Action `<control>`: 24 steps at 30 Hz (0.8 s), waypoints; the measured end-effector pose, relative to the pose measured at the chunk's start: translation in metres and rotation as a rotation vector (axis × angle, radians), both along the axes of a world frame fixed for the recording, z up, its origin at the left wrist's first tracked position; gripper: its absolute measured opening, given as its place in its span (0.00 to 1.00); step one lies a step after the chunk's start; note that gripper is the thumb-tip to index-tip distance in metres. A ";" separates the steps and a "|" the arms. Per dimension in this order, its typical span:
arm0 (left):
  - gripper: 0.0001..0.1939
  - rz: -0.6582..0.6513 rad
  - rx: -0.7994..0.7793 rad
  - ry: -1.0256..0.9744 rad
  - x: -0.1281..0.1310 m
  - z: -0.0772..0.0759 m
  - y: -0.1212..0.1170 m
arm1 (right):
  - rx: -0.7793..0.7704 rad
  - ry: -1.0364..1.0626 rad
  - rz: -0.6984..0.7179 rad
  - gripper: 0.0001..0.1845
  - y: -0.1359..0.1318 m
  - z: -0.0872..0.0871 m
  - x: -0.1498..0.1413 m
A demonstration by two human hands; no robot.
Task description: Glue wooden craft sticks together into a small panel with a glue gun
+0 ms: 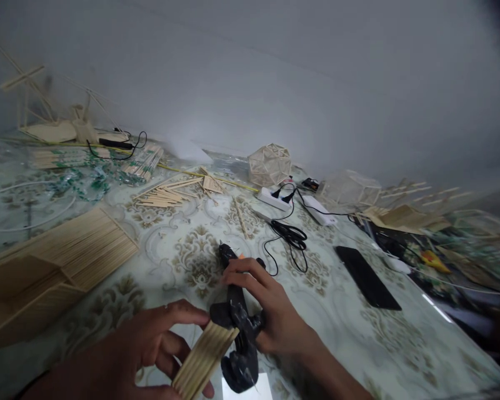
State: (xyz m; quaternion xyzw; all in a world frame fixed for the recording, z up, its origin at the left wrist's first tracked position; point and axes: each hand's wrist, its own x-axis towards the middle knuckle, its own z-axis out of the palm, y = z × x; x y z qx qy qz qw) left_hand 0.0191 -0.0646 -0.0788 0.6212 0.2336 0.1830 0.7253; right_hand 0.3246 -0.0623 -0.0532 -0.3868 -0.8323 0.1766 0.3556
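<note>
My left hand (150, 350) is closed around a strip of thin wooden sticks (206, 358) laid side by side, at the bottom middle. Thumb and fingers hold its two edges. My right hand (270, 305) wraps over a black tool (240, 333) with a narrow tip pointing away from me and bulky dark parts nearer me. Its exact kind is unclear, since my fingers cover part of it. The far end of the stick strip meets the tool's dark parts; whether it is clamped there I cannot tell. A small orange bit shows beside my right fingers.
At left lies a stick-built panel (83, 239). Loose sticks (162, 195) and packaged sticks (139, 164) lie behind. A power strip (275, 198), coiled black cable (289, 236) and black phone-like slab (366, 278) are at right. A stick polyhedron (269, 165) stands by the wall.
</note>
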 end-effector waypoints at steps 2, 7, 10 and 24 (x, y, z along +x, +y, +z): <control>0.47 0.009 0.011 0.013 -0.002 -0.003 0.000 | 0.002 -0.003 -0.005 0.28 -0.001 -0.001 0.000; 0.41 -0.031 -0.089 0.114 -0.005 0.005 0.004 | 0.035 -0.012 -0.013 0.24 0.000 -0.008 0.001; 0.39 -0.063 -0.164 0.105 -0.006 0.010 0.005 | 0.079 -0.029 -0.017 0.20 0.001 -0.010 0.001; 0.43 -0.057 -0.336 -0.165 0.001 0.009 0.004 | 0.170 0.008 -0.101 0.13 0.001 -0.017 -0.008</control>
